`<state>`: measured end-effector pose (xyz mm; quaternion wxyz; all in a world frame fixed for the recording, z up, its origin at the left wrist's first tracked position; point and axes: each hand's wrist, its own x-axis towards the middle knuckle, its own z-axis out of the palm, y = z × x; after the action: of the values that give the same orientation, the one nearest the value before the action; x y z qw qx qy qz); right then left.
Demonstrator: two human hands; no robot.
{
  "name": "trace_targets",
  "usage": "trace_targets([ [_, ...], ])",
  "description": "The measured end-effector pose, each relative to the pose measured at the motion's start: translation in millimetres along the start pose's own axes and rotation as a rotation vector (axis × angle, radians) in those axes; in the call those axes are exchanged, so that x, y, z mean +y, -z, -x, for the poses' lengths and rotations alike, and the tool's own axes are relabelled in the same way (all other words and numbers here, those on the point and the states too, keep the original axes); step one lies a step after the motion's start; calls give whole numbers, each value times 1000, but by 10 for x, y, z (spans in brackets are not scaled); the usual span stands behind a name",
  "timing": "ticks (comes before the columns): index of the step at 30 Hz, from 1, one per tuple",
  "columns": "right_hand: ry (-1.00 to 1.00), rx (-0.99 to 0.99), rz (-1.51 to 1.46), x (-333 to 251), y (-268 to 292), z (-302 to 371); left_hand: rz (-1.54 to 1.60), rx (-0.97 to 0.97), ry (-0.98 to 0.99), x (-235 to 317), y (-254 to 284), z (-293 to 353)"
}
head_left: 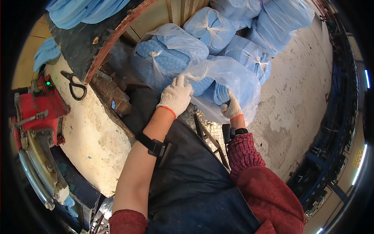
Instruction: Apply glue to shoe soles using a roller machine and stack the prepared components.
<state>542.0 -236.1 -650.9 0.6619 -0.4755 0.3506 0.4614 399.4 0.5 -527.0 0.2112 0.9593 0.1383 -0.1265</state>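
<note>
A clear plastic bag (202,70) hangs open in front of me, with blue foam soles (221,94) inside it. My left hand (177,94), in a white knit glove with an orange cuff, is closed on the bag's rim at its left side. In a matching glove, my right hand (232,108) reaches to the near side of the bag and grips a small stack of the soles, thumb on one face. Its fingertips are partly hidden by the stack and the film. More soles lie deeper in the bag, blurred by the plastic.
Knotted bags of blue soles (167,54) stand close behind the open bag, and others (272,27) farther right. At left are a dark worktable (82,43) with soles on it, black scissors (74,85) and a red machine (43,109). A conveyor-like frame (331,156) runs along the right.
</note>
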Motion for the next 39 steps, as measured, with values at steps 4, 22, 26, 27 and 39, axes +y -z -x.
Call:
trace_targets([
  [4,6,-73,-50,10,-80,60,5,15,10,-10,13,15],
  [22,54,-248,-230,-104,-194,417,35,42,-18,-1,92,29],
  [26,-106,-503,-320,-175,-258,1119,266,5,63,323,391,167],
  [27,-97,-469,-319,-133,-280,1319,329,-105,130,427,464,219],
  [39,157,-753,861,229,-406,2793,1789,-14,100,980,747,1248],
])
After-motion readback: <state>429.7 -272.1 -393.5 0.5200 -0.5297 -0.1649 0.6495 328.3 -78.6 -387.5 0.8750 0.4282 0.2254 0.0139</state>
